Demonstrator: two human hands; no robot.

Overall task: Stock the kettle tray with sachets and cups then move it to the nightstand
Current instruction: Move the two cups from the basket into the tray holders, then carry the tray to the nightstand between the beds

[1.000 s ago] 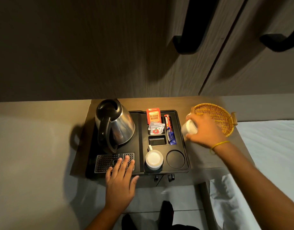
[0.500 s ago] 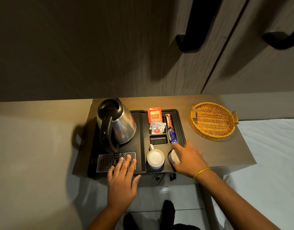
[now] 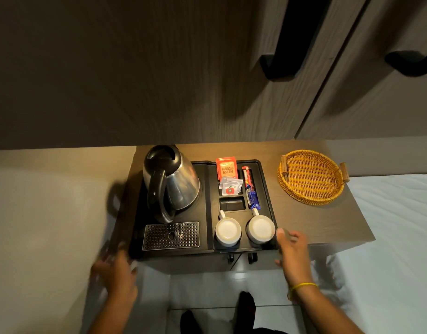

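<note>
The black tray (image 3: 268, 189) sits on the bench (image 3: 316, 222), long axis running left to right, with kettle (image 3: 171, 184), sachets (image 3: 229, 179) and two cups (image 3: 243, 231) aboard. Both hands flank its near corners: the right hand (image 3: 292, 251), open, just beside the right corner; the left hand (image 3: 113, 271) is blurred, its grip unclear. Neither seems nearer.

Black tray (image 3: 268, 189) holds sachets (image 3: 228, 173), two cups (image 3: 243, 231)

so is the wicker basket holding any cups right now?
No, the wicker basket is bare inside, and both white cups sit upside down in the kettle tray's round wells.
</note>
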